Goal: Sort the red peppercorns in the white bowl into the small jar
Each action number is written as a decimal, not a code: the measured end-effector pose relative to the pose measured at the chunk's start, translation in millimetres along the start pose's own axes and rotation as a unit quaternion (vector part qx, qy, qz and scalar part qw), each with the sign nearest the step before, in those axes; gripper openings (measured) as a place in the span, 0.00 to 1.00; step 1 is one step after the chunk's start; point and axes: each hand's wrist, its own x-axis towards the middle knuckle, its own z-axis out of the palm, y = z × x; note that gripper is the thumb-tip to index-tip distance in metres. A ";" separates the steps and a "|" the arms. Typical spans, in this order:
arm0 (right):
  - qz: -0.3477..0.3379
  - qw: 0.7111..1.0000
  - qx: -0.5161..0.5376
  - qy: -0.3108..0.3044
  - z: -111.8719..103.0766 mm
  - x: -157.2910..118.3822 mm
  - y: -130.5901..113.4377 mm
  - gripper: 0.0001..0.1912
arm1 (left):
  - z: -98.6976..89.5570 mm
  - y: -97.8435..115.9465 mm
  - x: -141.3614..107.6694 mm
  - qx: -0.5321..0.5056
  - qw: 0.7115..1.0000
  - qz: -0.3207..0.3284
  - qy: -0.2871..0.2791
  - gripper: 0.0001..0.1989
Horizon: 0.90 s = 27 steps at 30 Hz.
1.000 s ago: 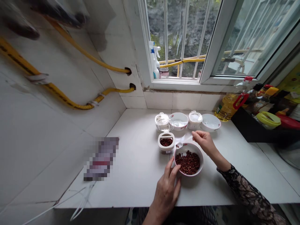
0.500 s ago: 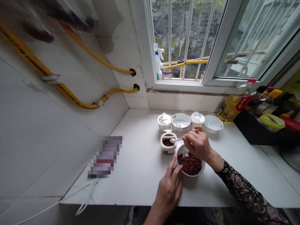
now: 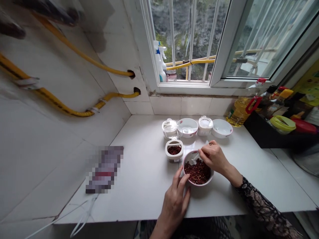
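Note:
A white bowl with a pink rim holds dark red peppercorns (image 3: 198, 173). My right hand (image 3: 213, 156) is closed on the handle of a small white spoon (image 3: 195, 158), whose tip is down inside the bowl at the edge of the peppercorns. Around the bowl's left side rests my left hand (image 3: 175, 199), its fingertips on the rim and side. Just up and left of the bowl stands an open white jar (image 3: 174, 158) with peppercorns in it, touched by neither hand.
Behind stand a lidded jar (image 3: 169, 128), a white bowl (image 3: 187, 127), another jar (image 3: 205, 126) and another bowl (image 3: 222, 128). An oil bottle (image 3: 238, 111) and a black box (image 3: 259, 132) of bottles are at right. A blurred packet (image 3: 106, 170) lies left.
My right hand has brought the spoon from over the open jar down into the bowl of peppercorns. My left hand stays at the bowl. The whole view has shifted slightly.

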 end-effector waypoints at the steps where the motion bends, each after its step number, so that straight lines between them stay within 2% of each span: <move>1: 0.008 1.000 0.018 -0.003 1.6 0.5 -1.7 0.21 | -0.3 0.2 0.3 0.000 1.000 0.000 -0.001 0.19; 6: 0.098 0.991 0.092 0.001 3.3 -0.2 -1.7 0.23 | -1.6 1.2 1.2 0.003 1.000 0.002 0.001 0.19; 11: 0.178 0.972 0.148 -0.030 -1.1 -4.7 6.7 0.23 | -2.2 1.0 0.7 0.002 1.000 0.000 -0.003 0.19; 13: 0.177 0.976 0.127 -0.023 -2.8 -5.1 9.3 0.23 | -1.9 0.7 0.6 0.000 1.000 0.004 0.001 0.18; 16: 0.139 0.989 0.054 -0.010 -5.0 -3.9 9.9 0.22 | -1.0 0.0 0.4 0.002 1.000 0.007 0.005 0.18; 19: 0.096 0.994 0.019 -0.041 -5.9 -2.7 5.9 0.22 | -0.2 -0.6 0.0 0.003 1.000 0.005 0.004 0.18; 23: 0.090 0.991 0.057 -0.077 -4.9 -2.9 -0.1 0.22 | 0.2 -1.0 -1.0 0.002 1.000 0.006 0.004 0.19; 27: 0.133 0.983 0.098 -0.076 -3.3 -4.5 0.5 0.24 | 0.1 -0.9 -1.5 0.004 1.000 0.006 0.004 0.18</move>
